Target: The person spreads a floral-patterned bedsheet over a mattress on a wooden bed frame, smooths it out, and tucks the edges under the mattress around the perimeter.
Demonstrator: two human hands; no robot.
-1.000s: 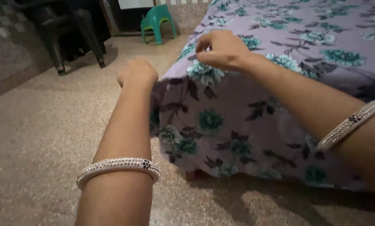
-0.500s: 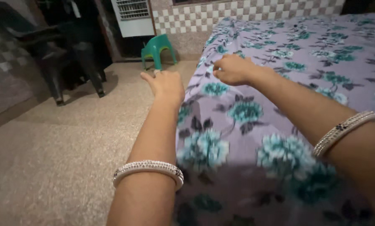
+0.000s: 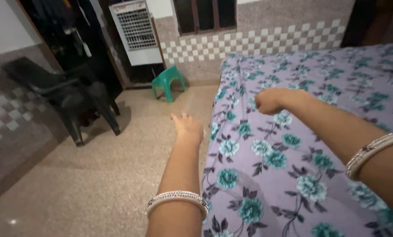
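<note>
Head view. Sheet, lilac with teal flowers, spread over bed, filling right half of frame from near edge to far wall; left border hanging down bed side. Right hand fisted over sheet mid-bed, fingers curled together, seemingly pinching a fold; cloth inside fist hidden, so grip not confirmed. Left hand just left of sheet border, over floor, fingers loosely extended and apart, holding nothing visible; contact with border not determinable. Bangles on both wrists.

Far left: black chair. Far centre: green stool below white cooler against checked wall.

Risks, judged:
- Pull from right fist alone, left hand off the border: likely skew of sheet toward far right, diagonal wrinkles across pattern.
- Small pinch only: likely slip out of fingers under a hard tug, fold springing back.
- Faint creases near border at near centre: likely to set if tension uneven.
- Bangle edge dragging across cloth: possible snag or fresh ruck.
- Overhang on left side: excess pull could lift it off, exposing mattress edge.
</note>
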